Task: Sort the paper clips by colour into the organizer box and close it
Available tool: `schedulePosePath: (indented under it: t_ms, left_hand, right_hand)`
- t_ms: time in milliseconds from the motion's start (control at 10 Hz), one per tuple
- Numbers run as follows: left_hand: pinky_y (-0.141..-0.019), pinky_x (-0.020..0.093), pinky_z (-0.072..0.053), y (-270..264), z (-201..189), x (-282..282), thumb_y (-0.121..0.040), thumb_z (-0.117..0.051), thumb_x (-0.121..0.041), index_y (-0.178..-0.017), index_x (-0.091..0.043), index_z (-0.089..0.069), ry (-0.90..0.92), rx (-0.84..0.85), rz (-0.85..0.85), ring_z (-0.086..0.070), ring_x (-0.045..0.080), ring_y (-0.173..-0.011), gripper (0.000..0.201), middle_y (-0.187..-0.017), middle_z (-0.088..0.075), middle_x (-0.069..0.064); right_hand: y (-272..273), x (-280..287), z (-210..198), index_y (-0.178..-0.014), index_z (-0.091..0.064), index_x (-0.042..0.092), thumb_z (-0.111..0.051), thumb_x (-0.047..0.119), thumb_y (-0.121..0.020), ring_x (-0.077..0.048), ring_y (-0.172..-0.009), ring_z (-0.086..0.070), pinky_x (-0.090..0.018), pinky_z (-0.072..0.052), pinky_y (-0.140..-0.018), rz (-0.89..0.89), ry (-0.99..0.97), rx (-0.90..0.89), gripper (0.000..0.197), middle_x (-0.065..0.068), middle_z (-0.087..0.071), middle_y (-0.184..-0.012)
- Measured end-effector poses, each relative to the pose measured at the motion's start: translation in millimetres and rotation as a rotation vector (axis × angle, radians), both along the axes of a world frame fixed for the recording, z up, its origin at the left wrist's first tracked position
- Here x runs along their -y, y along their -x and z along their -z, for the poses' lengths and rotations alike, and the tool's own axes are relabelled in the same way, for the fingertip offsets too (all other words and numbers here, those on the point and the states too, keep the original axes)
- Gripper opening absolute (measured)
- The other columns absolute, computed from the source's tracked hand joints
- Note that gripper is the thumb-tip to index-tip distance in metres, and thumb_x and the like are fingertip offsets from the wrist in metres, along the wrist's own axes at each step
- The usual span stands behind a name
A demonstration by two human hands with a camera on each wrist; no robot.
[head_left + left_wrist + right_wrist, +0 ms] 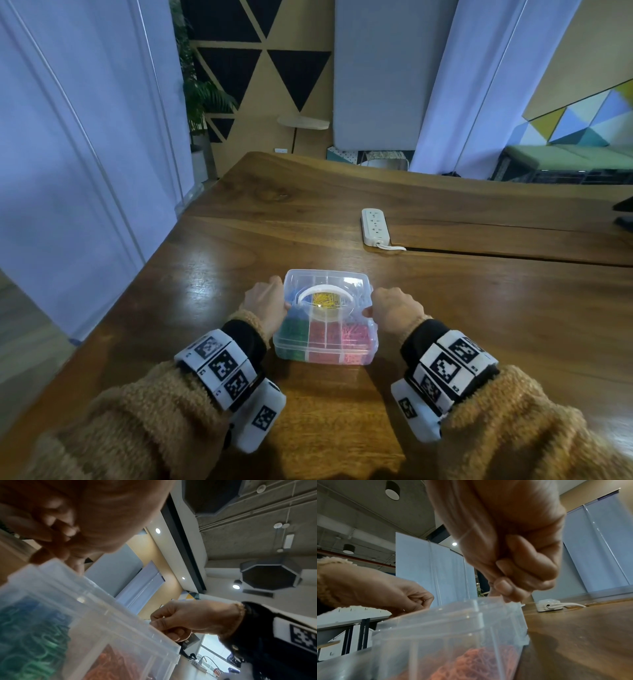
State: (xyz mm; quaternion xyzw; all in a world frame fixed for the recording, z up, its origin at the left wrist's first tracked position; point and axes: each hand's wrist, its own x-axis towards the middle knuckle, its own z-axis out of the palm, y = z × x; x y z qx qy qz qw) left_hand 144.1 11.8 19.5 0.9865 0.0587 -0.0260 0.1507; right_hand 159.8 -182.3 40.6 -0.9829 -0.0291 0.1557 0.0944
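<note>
Left hand (265, 305) at the box's (325, 349) 9 o'clock side, right hand (394, 310) at its 3 o'clock side. On both, fingers curled and thumbs pressed at the lid (342, 279) edge; each pinches the side of the box where lid meets base. Whether a latch sits under the fingers, cannot tell.

Box rests on the desk (479, 308), near the front edge, between the two wrists. Lid is down over the compartments. Clips (327, 299) visible through the clear plastic, grouped by colour: yellow at 12, blue at 10, green at 8, red at 6, pink at 4. White handle (325, 291) lies flat on the lid. No loose clips seen on the desk.

Judgement: sorting looks done; closing is the step in hand.

Risks:
- One side may catch while the other stays loose; the lid would then spring up when the box is lifted.
- Uneven squeeze could slide the light box on the glossy wood.
- A tilt or jolt before the lid is fast could send clips over the dividers and mix colours.

Surface: dark polished wood desk, strong glare at 10 o'clock of the box. A white power strip (375, 228) lies well apart at 1 o'clock.

Room: pale curtains (85, 137) at left and far right, wall with black triangles (294, 75), a potted plant (202, 102) at 11 o'clock.
</note>
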Motion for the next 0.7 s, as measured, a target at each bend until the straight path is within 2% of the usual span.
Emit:
schedulePosePath:
  t_ms: [100,200,300,500,600,700]
  left_hand:
    - [-0.075,0.028,-0.051,0.6,-1.2,0.3,-0.095,-0.055,-0.018,-0.102,-0.005,-0.046,-0.034,0.002,0.035,-0.057,0.017,-0.083,0.017,-0.085,-0.053,0.001]
    - [-0.063,0.022,-0.045,-2.0,-1.6,-2.8,-0.094,-0.056,-0.025,-0.093,-0.009,-0.046,0.002,-0.019,0.016,-0.054,0.013,-0.075,0.019,-0.082,-0.054,-0.001]
    - [-0.049,0.016,-0.035,-1.2,-2.2,-4.6,-0.094,-0.057,-0.022,-0.097,-0.006,-0.050,0.032,-0.017,0.013,-0.050,0.008,-0.069,0.018,-0.074,-0.049,-0.005]
    - [-0.050,0.015,-0.035,1.2,-5.2,-7.0,-0.092,-0.058,-0.025,-0.090,-0.010,-0.047,0.098,-0.008,-0.009,-0.051,0.008,-0.068,0.019,-0.071,-0.050,-0.005]
    - [-0.058,0.018,-0.046,3.2,-2.9,-12.3,-0.088,-0.062,-0.033,-0.092,-0.010,-0.050,0.187,-0.057,-0.034,-0.061,0.015,-0.074,0.026,-0.081,-0.060,0.003]
    - [-0.059,0.021,-0.048,16.6,-3.4,-34.1,-0.088,-0.058,-0.044,-0.082,-0.016,-0.046,0.294,-0.087,-0.067,-0.062,0.015,-0.069,0.032,-0.077,-0.064,0.001]
  right_hand:
    - [1.9,0.3,0.4,-0.115,-0.052,0.008,-0.047,0.033,-0.095,-0.025,-0.105,-0.057,-0.038,-0.046,-0.092,0.013,0.003,-0.006,0.033,-0.010,-0.057,-0.116]
    - [2.1,1.1,2.3,-0.115,-0.052,0.009,-0.047,0.033,-0.095,-0.025,-0.106,-0.057,-0.040,-0.046,-0.094,0.031,-0.017,-0.013,0.032,-0.010,-0.057,-0.116]
    - [2.2,1.1,1.5,-0.115,-0.053,0.008,-0.046,0.034,-0.095,-0.025,-0.107,-0.056,-0.040,-0.045,-0.095,0.053,-0.051,-0.029,0.033,-0.010,-0.057,-0.117]
    - [0.1,7.8,8.6,-0.114,-0.053,0.007,-0.046,0.037,-0.094,-0.023,-0.099,-0.058,-0.038,-0.047,-0.092,0.076,-0.132,-0.045,0.036,-0.010,-0.058,-0.110]
    - [-0.4,16.9,12.7,-0.104,-0.055,0.005,-0.046,0.041,-0.093,-0.012,-0.069,-0.055,-0.023,-0.047,-0.065,0.089,-0.264,-0.127,0.038,-0.005,-0.058,-0.084]
    - [12.0,40.4,4.0,-0.088,-0.056,0.008,-0.044,0.048,-0.091,-0.008,-0.055,-0.048,-0.016,-0.037,-0.049,0.135,-0.405,-0.112,0.042,0.000,-0.054,-0.068]
